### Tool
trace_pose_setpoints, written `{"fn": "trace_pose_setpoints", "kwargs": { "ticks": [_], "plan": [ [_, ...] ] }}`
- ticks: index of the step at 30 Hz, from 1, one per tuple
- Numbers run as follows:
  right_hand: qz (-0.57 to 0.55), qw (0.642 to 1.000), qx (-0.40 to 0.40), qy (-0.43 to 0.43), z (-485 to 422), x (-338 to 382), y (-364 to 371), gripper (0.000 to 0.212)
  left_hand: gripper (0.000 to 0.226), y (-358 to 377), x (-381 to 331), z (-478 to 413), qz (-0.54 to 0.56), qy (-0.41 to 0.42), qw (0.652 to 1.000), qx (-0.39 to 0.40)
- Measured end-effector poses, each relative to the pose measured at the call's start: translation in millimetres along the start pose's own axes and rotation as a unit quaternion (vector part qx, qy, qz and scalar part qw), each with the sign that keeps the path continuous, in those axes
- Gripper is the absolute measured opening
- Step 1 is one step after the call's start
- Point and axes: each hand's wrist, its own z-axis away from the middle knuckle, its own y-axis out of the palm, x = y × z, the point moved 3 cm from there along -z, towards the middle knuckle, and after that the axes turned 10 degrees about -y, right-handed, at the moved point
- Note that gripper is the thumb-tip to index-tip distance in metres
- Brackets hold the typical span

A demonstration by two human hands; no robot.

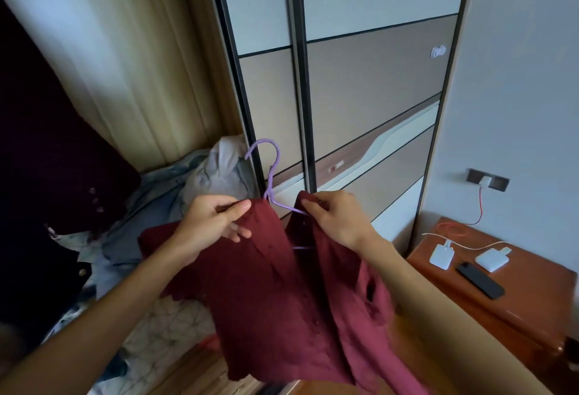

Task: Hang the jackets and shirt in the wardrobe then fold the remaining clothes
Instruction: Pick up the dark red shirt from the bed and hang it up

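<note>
A maroon button-up shirt [282, 300] hangs on a purple hanger [270, 172] in front of me, its front open. My left hand [213, 225] pinches the shirt's left collar edge. On the other side, my right hand [336, 219] grips the right collar edge where the hanger's arm runs under the cloth. The hanger's hook stands free above the shirt. Behind it are the shut sliding doors of the wardrobe [360, 81].
A heap of clothes [175, 194], denim and grey, lies on the bed at left, with a dark jacket [47, 175] beside it. At right a wooden bedside table [501, 294] carries a phone [479, 280], chargers and cables. A curtain [141, 65] hangs at back left.
</note>
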Motion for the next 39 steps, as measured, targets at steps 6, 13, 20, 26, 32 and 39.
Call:
{"fn": "trace_pose_setpoints", "kwargs": {
  "ticks": [6, 13, 20, 26, 32, 39],
  "plan": [
    [-0.187, 0.971, 0.144, -0.037, -7, 66, 5, 0.019, 0.01, 5, -7, 6, 0.077, 0.013, 0.996, -0.041],
    [0.138, 0.971, -0.029, -0.192, -32, 25, -64, 0.045, 0.011, -46, -30, 11, 0.145, 0.06, 0.984, -0.079],
    [0.016, 0.966, 0.097, -0.237, -56, 61, -40, 0.035, 0.02, -39, -73, 11, 0.022, 0.168, 0.985, -0.033],
    [-0.005, 0.966, 0.05, -0.252, -92, 124, -55, 0.031, 0.056, -27, -120, 7, -0.139, 0.239, 0.95, -0.143],
    [-0.063, 0.972, 0.083, -0.213, -104, 129, -108, 0.025, 0.021, -77, -193, -12, -0.066, 0.288, 0.933, -0.205],
    [-0.273, 0.946, 0.029, -0.17, -122, 161, -128, 0.08, 0.04, -130, -259, -39, -0.114, 0.294, 0.897, -0.309]
  ]
}}
